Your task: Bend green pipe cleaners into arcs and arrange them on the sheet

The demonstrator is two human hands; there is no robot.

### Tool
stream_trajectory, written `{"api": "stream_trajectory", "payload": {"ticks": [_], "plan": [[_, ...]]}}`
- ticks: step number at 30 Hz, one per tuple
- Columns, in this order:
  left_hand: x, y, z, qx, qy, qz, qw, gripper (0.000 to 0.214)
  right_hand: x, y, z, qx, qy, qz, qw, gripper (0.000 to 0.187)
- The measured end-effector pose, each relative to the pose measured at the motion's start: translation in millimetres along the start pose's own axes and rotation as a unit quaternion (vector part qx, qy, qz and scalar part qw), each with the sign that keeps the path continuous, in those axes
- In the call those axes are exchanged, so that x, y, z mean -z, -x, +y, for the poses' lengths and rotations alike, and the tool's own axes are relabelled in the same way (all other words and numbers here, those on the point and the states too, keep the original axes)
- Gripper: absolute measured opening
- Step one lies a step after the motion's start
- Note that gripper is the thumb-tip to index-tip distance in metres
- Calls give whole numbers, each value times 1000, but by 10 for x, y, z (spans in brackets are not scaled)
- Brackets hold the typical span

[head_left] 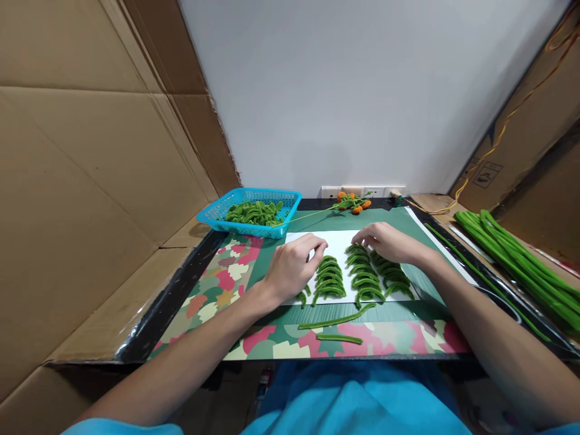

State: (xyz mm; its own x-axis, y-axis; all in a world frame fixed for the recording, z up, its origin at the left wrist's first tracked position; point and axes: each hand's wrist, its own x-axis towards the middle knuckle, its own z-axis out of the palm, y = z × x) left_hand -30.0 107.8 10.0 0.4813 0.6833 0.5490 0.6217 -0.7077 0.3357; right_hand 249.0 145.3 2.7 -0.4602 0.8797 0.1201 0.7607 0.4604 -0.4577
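Curved pieces of fuzzy green pipe cleaner lie in columns on a white sheet of paper (338, 241). One column of curved pieces (330, 281) is beside my left hand (295, 264), whose fingers are curled and pinched above the paper; anything in the pinch is too small to make out. At the top of the neighbouring column (364, 275), my right hand (384, 241) has its fingertips closed down on a curved pipe cleaner piece (356, 248). My right hand partly covers another column (393, 278), and my left hand hides most of the leftmost pieces.
A blue plastic basket (212, 212) holding many green pieces stands at the back left. Orange flowers (356, 209) lie near the wall sockets. Long green pipe cleaners (521, 260) are bundled at right. Two loose strips (338, 320) lie in front of the paper.
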Motion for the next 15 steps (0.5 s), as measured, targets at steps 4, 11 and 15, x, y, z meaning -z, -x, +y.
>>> {"api": "stream_trajectory", "payload": {"ticks": [4, 11, 15], "plan": [[4, 3, 6, -2, -2, -3, 1000, 22, -11, 6, -1, 18, -5, -21, 1000, 54], [7, 5, 13, 3, 7, -11, 1000, 21, 4, 23, -68, 35, -2, -22, 999, 47], [19, 7, 19, 7, 11, -19, 1000, 21, 19, 31, -86, 40, 15, -27, 999, 51]]}}
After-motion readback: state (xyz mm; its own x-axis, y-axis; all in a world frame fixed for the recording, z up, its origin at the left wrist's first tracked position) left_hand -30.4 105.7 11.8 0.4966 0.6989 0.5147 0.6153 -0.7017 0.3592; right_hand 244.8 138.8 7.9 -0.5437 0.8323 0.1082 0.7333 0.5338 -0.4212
